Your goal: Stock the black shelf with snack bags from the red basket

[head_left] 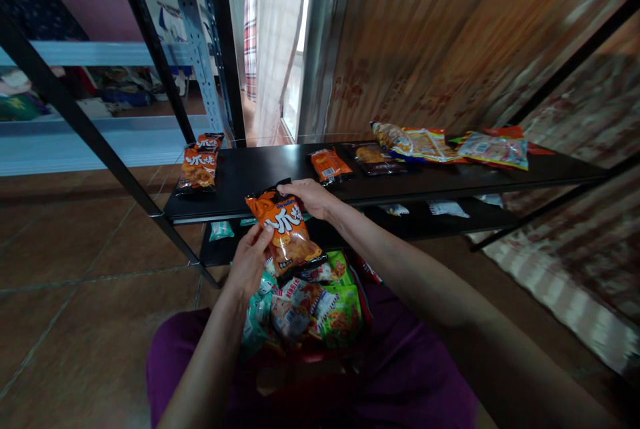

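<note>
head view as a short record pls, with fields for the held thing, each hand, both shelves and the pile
held: orange bag, tilted, printed front showing
left hand: grips its left side, thumb on the front
right hand: grips its top corner
upper shelf: matching bag at left end, other snacks towards the right
lower shelf: small packets, partly hidden
pile: green, teal and other packets, below the held bag

We read 爪烧 in white on the held orange snack bag [290,242] and on the orange packets [199,175] at far left; the bag's blue lettering [287,203] blurs for us
</note>
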Tool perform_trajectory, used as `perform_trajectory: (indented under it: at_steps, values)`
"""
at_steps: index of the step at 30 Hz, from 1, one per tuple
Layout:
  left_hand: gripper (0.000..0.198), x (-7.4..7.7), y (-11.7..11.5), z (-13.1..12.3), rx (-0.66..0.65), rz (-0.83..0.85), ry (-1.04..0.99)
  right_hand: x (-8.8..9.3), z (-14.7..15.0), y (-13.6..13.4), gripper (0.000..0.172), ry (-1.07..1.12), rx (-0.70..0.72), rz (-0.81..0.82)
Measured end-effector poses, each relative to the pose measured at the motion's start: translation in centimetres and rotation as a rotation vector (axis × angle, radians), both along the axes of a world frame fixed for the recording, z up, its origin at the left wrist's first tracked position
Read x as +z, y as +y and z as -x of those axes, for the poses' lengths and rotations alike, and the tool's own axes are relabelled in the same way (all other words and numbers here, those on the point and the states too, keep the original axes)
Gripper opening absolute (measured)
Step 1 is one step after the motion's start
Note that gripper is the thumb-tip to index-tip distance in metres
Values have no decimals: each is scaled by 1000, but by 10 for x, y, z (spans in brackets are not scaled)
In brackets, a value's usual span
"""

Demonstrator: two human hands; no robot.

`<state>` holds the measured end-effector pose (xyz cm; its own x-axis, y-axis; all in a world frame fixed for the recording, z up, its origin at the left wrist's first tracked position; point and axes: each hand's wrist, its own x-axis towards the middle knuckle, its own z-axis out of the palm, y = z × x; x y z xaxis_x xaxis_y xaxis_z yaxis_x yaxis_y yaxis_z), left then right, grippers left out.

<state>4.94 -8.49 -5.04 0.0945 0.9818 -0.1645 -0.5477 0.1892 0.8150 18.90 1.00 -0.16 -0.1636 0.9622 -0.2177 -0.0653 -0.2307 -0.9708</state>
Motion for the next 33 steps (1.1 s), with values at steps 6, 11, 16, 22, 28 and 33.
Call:
perform_trajectory:
  at_steps: [6,11,16,22,28,33]
  values:
    - [31,-4,10,-3,145,88,-158,0,-9,-7,40,-52,133,10]
    - [17,-12,20,9,251,51,-268,-3,-30,-39,48,-144,215,59]
    - [7,-10,25,9,329,45,-281,-23,-33,-69,40,21,163,86]
    - [12,-9,25,8,288,64,-331,-38,-25,-83,29,145,-36,93]
    - [20,-13,18,11,226,31,-343,-36,-21,-95,30,147,-68,44]
    - [23,-13,18,9,205,147,-397,-44,-19,-103,37,123,-32,5]
